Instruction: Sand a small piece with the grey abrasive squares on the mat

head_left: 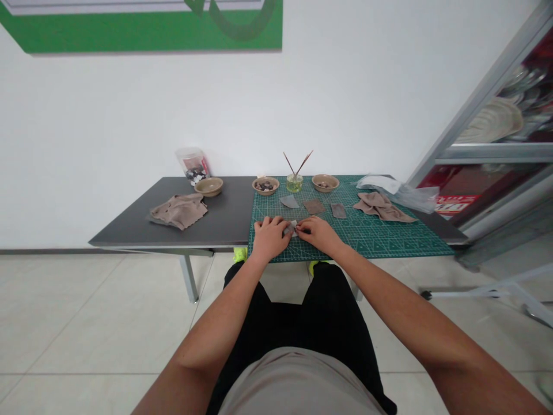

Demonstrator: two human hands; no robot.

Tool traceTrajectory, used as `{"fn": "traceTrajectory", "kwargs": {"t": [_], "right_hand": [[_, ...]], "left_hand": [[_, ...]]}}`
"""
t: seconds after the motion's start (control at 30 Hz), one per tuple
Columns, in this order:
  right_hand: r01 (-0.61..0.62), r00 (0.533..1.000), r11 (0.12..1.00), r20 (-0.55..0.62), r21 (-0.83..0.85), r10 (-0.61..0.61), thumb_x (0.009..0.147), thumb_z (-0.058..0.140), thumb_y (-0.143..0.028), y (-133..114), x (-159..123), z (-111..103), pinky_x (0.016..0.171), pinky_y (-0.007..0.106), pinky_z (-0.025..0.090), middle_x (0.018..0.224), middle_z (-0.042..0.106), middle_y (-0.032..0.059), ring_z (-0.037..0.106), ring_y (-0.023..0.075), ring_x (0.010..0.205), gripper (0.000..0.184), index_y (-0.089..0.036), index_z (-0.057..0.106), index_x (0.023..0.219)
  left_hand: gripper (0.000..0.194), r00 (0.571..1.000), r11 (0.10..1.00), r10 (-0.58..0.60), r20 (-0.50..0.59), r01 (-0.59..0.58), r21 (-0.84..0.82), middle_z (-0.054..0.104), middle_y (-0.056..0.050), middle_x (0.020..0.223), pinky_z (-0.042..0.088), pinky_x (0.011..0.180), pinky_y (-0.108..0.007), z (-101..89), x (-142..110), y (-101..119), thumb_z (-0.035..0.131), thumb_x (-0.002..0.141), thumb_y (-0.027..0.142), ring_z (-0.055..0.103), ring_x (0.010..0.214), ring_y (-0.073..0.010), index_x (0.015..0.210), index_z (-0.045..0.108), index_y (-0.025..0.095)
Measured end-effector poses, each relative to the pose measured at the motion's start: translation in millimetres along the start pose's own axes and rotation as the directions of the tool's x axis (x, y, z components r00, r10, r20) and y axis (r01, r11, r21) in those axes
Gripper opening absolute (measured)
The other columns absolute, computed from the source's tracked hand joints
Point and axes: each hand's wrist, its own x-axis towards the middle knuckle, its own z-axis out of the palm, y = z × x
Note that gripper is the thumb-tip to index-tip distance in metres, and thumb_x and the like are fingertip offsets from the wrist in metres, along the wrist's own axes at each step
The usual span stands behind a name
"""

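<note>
My left hand [271, 237] and my right hand [320, 234] meet low over the green cutting mat [389, 242]. Between their fingertips is a small grey-white piece [292, 226], too small and covered to name. Both hands have their fingers bent and pinched on it, one from each side. Just beyond the hands lie a pale grey sheet [289, 201], a brown rough-looking patch [314, 207] and a darker grey rectangle [338, 210], all flat and resembling sandpaper.
Behind stand a bowl of dark pieces [265, 185], a glass jar [294, 183] holding two thin sticks, and another bowl [325, 183]. Brown cloths [380, 206] lie right and left [179, 211]. A third bowl [209, 187] is near a clear bag [193, 165]. Plastic bags [401, 193] cover the back right.
</note>
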Motion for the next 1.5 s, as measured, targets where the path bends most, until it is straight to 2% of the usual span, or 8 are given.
{"fn": "traceTrajectory", "kwargs": {"t": [0.27,0.57,0.73,0.87,1.17,1.4,1.5], "right_hand": [[-0.101,0.995,0.994,0.019,-0.035,0.102,0.087,0.066,-0.019,1.5,20.1,0.5,0.093,0.036,0.049,0.099,0.077,0.0092,0.068,0.0236,0.100,0.012,-0.019,0.077,0.084],[-0.027,0.999,0.999,0.030,0.018,0.027,0.086,0.067,-0.020,-0.2,-8.4,-6.9,0.092,0.035,0.050,0.100,0.077,0.0070,0.067,0.0228,0.100,0.010,-0.020,0.077,0.083],[-0.023,0.998,1.000,0.065,0.003,0.023,0.088,0.066,-0.019,5.5,10.3,-5.8,0.092,0.033,0.050,0.100,0.077,0.0074,0.068,0.0222,0.099,0.011,-0.019,0.077,0.085],[-0.053,0.998,0.998,0.044,-0.037,0.055,0.087,0.066,-0.018,5.2,21.7,-3.2,0.091,0.034,0.050,0.097,0.077,0.0086,0.068,0.0230,0.099,0.012,-0.018,0.077,0.083],[0.017,0.998,1.000,0.066,0.023,-0.019,0.086,0.067,-0.020,-2.2,-10.0,-10.2,0.093,0.035,0.050,0.098,0.078,0.0064,0.068,0.0225,0.101,0.012,-0.021,0.078,0.087],[-0.054,0.998,0.998,0.037,-0.014,0.055,0.087,0.065,-0.019,2.1,20.5,-0.8,0.091,0.035,0.050,0.096,0.077,0.0080,0.068,0.0227,0.098,0.013,-0.020,0.077,0.083],[-0.068,0.997,0.997,0.030,-0.032,0.069,0.088,0.065,-0.019,-3.1,20.4,1.7,0.092,0.035,0.050,0.097,0.077,0.0087,0.068,0.0230,0.098,0.013,-0.019,0.077,0.083]], "left_hand": [[0.038,0.999,1.000,-0.029,0.022,0.029,0.000,0.061,-0.005,0.134,0.038,0.097,-0.051,-1.1,1.2,-0.3,0.049,0.096,0.047,0.049,0.120,-0.0300,0.129,0.064,0.034],[0.039,0.998,1.000,-0.018,0.059,0.018,-0.007,0.061,-0.007,0.131,0.037,0.098,-0.051,-2.8,1.4,2.7,0.043,0.099,0.043,0.048,0.118,-0.0310,0.130,0.065,0.035],[0.042,0.996,1.000,-0.011,0.085,0.010,0.015,0.061,-0.007,0.131,0.037,0.097,-0.051,-5.2,1.4,3.4,0.045,0.097,0.051,0.048,0.118,-0.0314,0.129,0.065,0.033],[0.041,0.997,0.999,-0.022,0.067,0.020,0.028,0.061,-0.007,0.131,0.038,0.096,-0.050,-5.2,0.8,3.7,0.045,0.097,0.050,0.049,0.118,-0.0312,0.130,0.064,0.032],[0.040,0.998,1.000,-0.025,0.053,0.024,0.014,0.062,-0.009,0.125,0.038,0.095,-0.052,-3.2,0.6,3.7,0.041,0.099,0.047,0.049,0.115,-0.0322,0.129,0.064,0.033],[0.040,0.997,0.999,-0.036,0.064,0.036,0.010,0.062,-0.008,0.125,0.038,0.096,-0.051,-4.7,0.1,4.0,0.044,0.098,0.047,0.049,0.116,-0.0319,0.130,0.063,0.033],[0.039,0.998,0.999,-0.040,0.048,0.039,0.010,0.063,-0.009,0.124,0.038,0.095,-0.051,-5.0,-0.6,4.8,0.045,0.098,0.047,0.050,0.116,-0.0322,0.129,0.062,0.031]]}}
